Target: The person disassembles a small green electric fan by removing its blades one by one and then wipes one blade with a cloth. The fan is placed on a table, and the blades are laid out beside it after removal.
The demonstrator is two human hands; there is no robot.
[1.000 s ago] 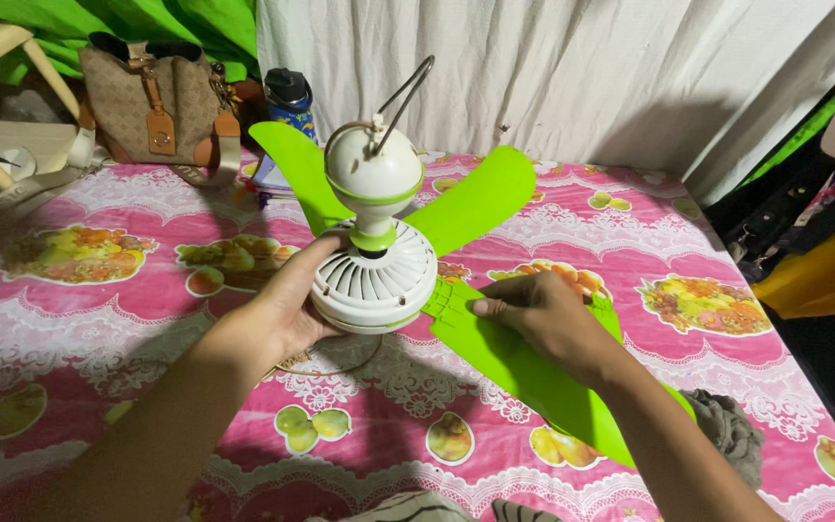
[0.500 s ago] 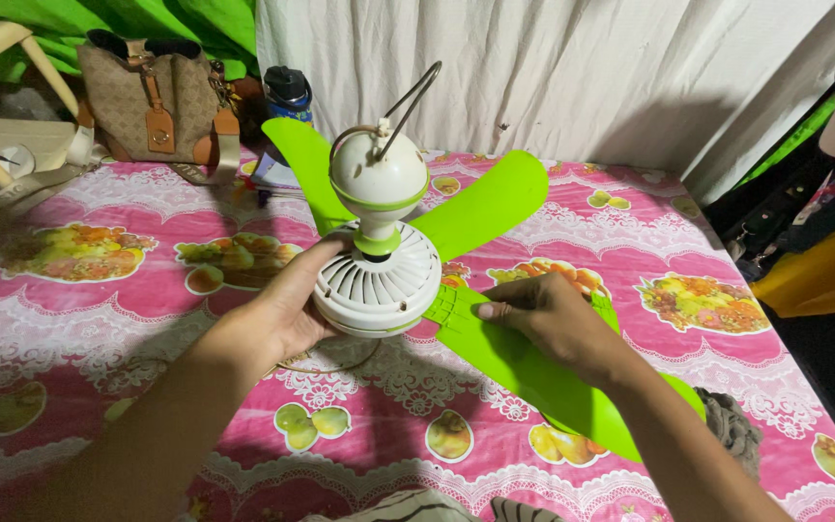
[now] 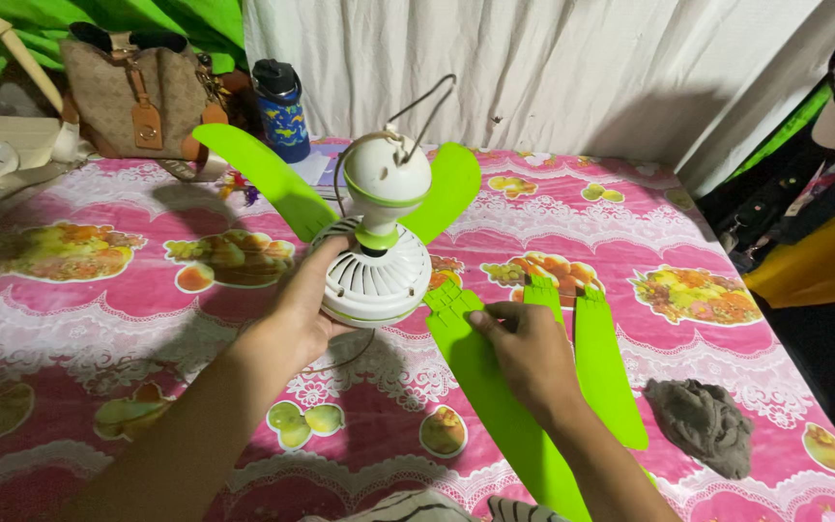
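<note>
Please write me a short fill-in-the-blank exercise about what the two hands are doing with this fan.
1. The left hand grips the fan's white ____ housing.
2. The right hand presses on a loose blade coloured ____.
3. A crumpled ____ cloth lies on the tablecloth.
4. Attached to the fan are ____ blades.

Missing words: motor; green; grey; two

Bare tablecloth left of the fan, loose green blades and grey rag crowding the right
</note>
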